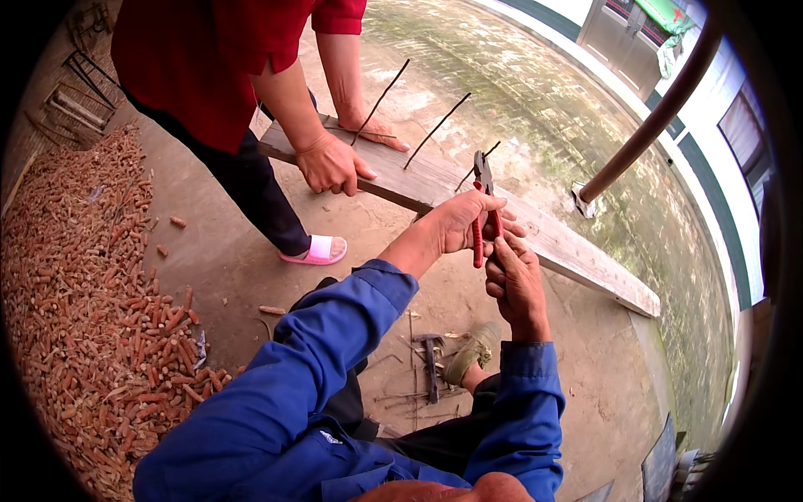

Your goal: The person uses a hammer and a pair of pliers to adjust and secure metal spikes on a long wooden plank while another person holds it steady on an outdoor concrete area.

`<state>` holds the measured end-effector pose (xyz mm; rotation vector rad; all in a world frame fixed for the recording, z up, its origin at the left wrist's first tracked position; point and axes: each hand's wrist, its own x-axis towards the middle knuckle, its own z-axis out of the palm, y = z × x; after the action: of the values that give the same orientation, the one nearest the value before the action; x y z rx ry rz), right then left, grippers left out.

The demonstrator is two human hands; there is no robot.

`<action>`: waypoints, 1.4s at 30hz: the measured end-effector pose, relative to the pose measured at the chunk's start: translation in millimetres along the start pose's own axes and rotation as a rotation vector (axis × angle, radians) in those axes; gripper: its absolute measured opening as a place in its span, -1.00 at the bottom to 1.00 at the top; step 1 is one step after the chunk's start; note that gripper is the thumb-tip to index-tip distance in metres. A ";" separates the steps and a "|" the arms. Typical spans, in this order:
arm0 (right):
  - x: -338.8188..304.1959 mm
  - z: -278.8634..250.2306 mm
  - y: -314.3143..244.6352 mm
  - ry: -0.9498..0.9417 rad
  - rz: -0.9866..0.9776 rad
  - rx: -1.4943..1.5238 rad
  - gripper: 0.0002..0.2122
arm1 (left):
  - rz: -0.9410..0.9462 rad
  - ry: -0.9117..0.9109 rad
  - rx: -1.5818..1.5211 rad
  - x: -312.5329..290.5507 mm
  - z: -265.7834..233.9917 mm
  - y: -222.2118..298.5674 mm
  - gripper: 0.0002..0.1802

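Red-handled pliers [486, 177] point up and away over a long wooden board [577, 251]. My left hand [458, 224] is closed around their handles, with the thumb across them. At the lower end of one handle, my right hand [516, 276] has its fingers curled in and its thumb against the grip. The jaws are beside a thin dark rod [478, 166] at the board; whether they grip it is unclear. Two more rods, a middle one [437, 130] and a far-left one [381, 100], rise at a slant from the board.
Another person's hands [330, 163] press on the board's far left end. A hammer [432, 368] and several thin rods lie on the ground near my shoe [474, 353]. Corn cobs [92, 335] are heaped at the left. A brown pole [652, 121] stands at the right.
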<state>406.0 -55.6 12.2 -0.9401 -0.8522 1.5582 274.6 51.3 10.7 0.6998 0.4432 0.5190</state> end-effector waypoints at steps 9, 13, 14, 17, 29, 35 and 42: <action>-3.0 14.5 6.8 0.105 -0.076 -0.207 -0.80 | 0.121 0.161 -0.112 -2.2 7.7 -22.9 -0.86; -7.2 14.8 0.5 0.182 -0.152 -0.390 -0.78 | 0.155 0.013 -0.125 -6.0 5.7 -20.7 -0.85; -8.8 5.7 2.6 0.257 -0.266 -0.509 -0.78 | 0.224 0.109 -0.085 -6.4 11.9 -21.9 -0.86; -19.9 -17.9 9.5 0.477 -0.312 -0.443 -0.80 | 0.182 0.174 -0.121 -16.8 23.5 -19.9 -0.87; -115.2 -141.8 342.3 0.482 0.696 -1.367 -0.64 | 0.098 -0.038 -0.240 -20.2 11.2 -15.0 -0.77; -126.3 -151.9 389.9 0.183 0.711 -1.575 -0.70 | 0.077 -0.004 -0.286 -22.5 14.3 -13.1 -0.75; -117.3 -147.7 394.4 0.112 0.781 -1.463 -0.68 | 0.134 0.043 -0.315 -14.6 20.4 -24.5 -0.78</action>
<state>386.9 -230.9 -387.9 -2.6002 -1.6949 1.2633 281.5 16.9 10.6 0.4173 0.3458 0.7140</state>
